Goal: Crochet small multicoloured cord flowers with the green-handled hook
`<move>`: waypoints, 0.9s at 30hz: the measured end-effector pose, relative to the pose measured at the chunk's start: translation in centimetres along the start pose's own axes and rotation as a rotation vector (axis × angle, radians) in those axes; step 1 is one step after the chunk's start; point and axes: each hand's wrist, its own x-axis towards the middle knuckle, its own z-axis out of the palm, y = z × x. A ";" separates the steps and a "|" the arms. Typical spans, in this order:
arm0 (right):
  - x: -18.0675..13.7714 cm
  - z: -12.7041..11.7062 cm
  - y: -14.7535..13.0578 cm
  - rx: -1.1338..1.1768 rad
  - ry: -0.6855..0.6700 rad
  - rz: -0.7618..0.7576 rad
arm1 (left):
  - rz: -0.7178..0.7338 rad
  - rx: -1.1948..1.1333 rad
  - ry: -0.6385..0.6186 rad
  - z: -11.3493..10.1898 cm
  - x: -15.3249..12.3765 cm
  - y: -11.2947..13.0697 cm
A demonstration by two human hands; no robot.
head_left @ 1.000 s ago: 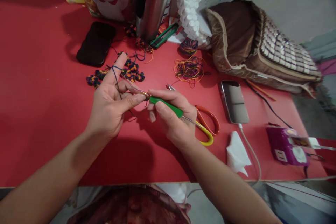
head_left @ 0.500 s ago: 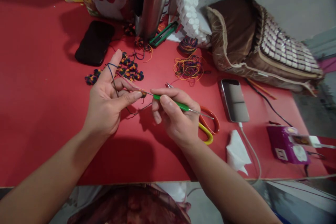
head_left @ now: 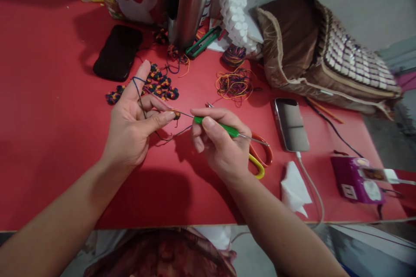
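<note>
My right hand (head_left: 221,143) grips a green-handled crochet hook (head_left: 224,128), its metal tip reaching left into a tiny multicoloured crochet piece (head_left: 176,114). My left hand (head_left: 134,121) pinches that piece between thumb and middle finger. Dark blue yarn (head_left: 138,91) loops over the raised left index finger and trails down onto the red table (head_left: 48,138). Several finished multicoloured crochet pieces (head_left: 159,86) lie just beyond the left hand.
Orange-and-yellow scissors (head_left: 260,158) lie under my right hand. A loose yarn tangle (head_left: 234,83), a phone on a cable (head_left: 290,124), a black case (head_left: 118,52), a steel flask (head_left: 188,4), a brown bag (head_left: 312,56), a tissue (head_left: 294,188) and a purple device (head_left: 355,179) surround the hands.
My right hand has drawn the hook to the right, away from the left fingers, so more of the metal shaft shows. The left hand stayed nearly still.
</note>
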 end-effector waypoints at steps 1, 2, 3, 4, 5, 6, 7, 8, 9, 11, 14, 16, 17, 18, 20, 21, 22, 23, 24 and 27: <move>0.0 0.0 0.0 -0.018 0.012 0.005 | 0.004 -0.004 0.001 0.0 0.0 0.0; 0.0 0.0 0.0 -0.034 0.019 0.007 | 0.010 -0.004 0.000 0.0 0.0 0.0; 0.0 -0.1 0.0 -0.046 0.020 0.006 | 0.015 0.001 -0.005 0.0 0.0 -0.1; 0.0 -0.1 0.0 -0.054 0.020 0.000 | 0.021 0.008 -0.013 -0.1 0.0 -0.2; -0.1 -0.1 0.0 -0.057 0.016 -0.010 | 0.026 0.016 -0.022 -0.2 0.0 -0.3; -0.1 -0.1 0.1 -0.055 0.012 -0.021 | 0.031 0.025 -0.029 -0.3 0.0 -0.4; -0.2 -0.1 0.1 -0.051 0.008 -0.032 | 0.037 0.034 -0.035 -0.4 0.0 -0.5; -0.2 -0.1 0.1 -0.045 0.006 -0.041 | 0.043 0.044 -0.039 -0.4 0.1 -0.5; -0.3 0.0 0.0 -0.040 0.007 -0.050 | 0.051 0.052 -0.042 -0.5 0.1 -0.6; -0.3 0.1 0.0 -0.038 0.016 -0.062 | 0.066 0.063 -0.047 -0.6 0.1 -0.6; -0.3 0.2 -0.1 -0.042 0.026 -0.067 | 0.063 0.077 -0.047 -0.6 0.1 -0.5; -0.3 0.3 -0.1 -0.056 0.032 -0.057 | 0.063 0.088 -0.043 -0.6 0.1 -0.5; -0.3 0.3 -0.1 -0.068 0.038 -0.053 | 0.067 0.089 -0.041 -0.6 0.1 -0.4; -0.3 0.2 -0.1 -0.083 0.045 -0.051 | 0.068 0.089 -0.039 -0.6 0.1 -0.4; -0.3 0.2 -0.1 -0.109 0.055 -0.058 | 0.059 0.082 -0.038 -0.5 0.1 -0.4; -0.3 0.1 -0.1 -0.119 0.059 -0.065 | 0.061 0.073 -0.035 -0.5 0.2 -0.4; -0.4 0.1 -0.1 -0.131 0.062 -0.069 | 0.065 0.065 -0.031 -0.5 0.2 -0.4; -0.4 0.1 -0.1 -0.141 0.063 -0.074 | 0.073 0.061 -0.025 -0.5 0.2 -0.5; -0.5 0.0 -0.2 -0.149 0.064 -0.080 | 0.085 0.062 -0.016 -0.5 0.2 -0.5; -0.6 0.0 -0.3 -0.160 0.060 -0.098 | 0.110 0.098 0.013 -0.5 0.2 -0.5</move>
